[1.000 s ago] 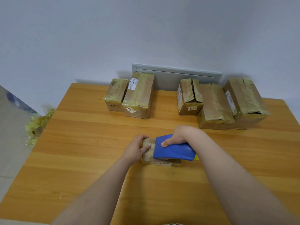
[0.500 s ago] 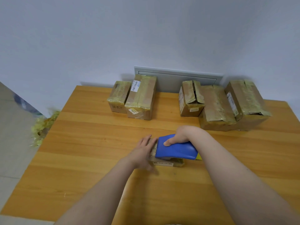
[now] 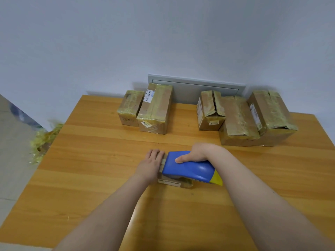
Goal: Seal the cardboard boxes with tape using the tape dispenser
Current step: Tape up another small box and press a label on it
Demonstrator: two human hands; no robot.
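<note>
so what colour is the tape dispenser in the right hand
Blue, with a yellow tip at the near right end; the tape dispenser shows best in the head view.

Soft, even, bright light, with faint shadows behind the boxes (image 3: 155, 107) on the wall (image 3: 163, 33). Wide-angle bending curves the tabletop (image 3: 90, 160) edges; the left margin blurs.

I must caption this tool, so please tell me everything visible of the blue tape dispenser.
The tape dispenser is a smooth blue shell, plastic by its look, with a yellow part at its right end. It lies on a small cardboard box on the wooden table. The right hand grips it from the far side, thumb on top. The left hand touches the box beside its left end. Roll and blade are hidden.
</note>
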